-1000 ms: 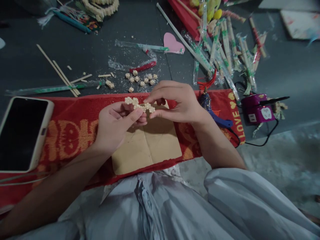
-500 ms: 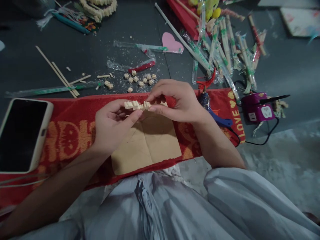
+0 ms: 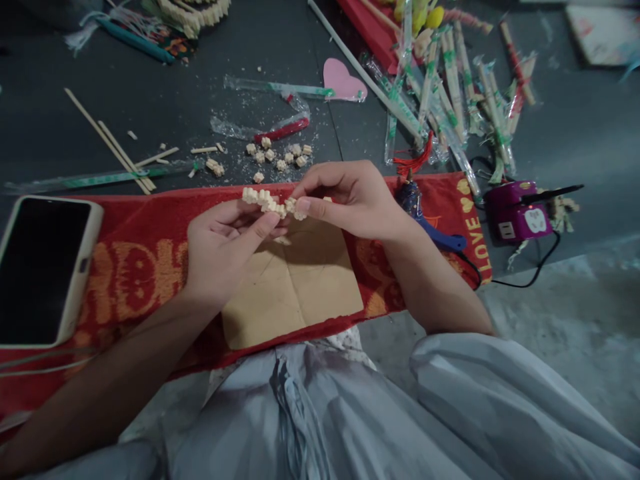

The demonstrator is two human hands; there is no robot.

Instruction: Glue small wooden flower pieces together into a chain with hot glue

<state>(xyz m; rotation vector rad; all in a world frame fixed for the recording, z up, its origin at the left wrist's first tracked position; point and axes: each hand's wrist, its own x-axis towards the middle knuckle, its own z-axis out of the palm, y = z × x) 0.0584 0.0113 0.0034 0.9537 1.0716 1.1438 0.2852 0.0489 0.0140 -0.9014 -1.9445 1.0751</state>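
A pale, knobbly strip made of small joined wooden-looking pieces (image 3: 264, 199) is held up between my two hands. My left hand (image 3: 217, 247) pinches its middle between thumb and fingers. At the strip's right end, the thumb and fingers of my right hand (image 3: 350, 200) close on the last pieces. Both hands are above a sheet of tan card (image 3: 300, 287), which lies on a red patterned towel (image 3: 145, 260). Just beyond the hands, several loose pieces of the same pale kind (image 3: 281, 160) are scattered on the dark table.
A phone (image 3: 40, 267) lies at the left. Right of my hands is a blue glue gun (image 3: 425, 220), near a purple power block (image 3: 517, 210) with a cable. Thin sticks (image 3: 113, 143), a pink paper heart (image 3: 343, 80) and a pile of plastic-wrapped sticks (image 3: 450, 93) are further back.
The pale strip has turned in my hands, so that it now slopes down to the right and shows more of its face. The view has shifted slightly.
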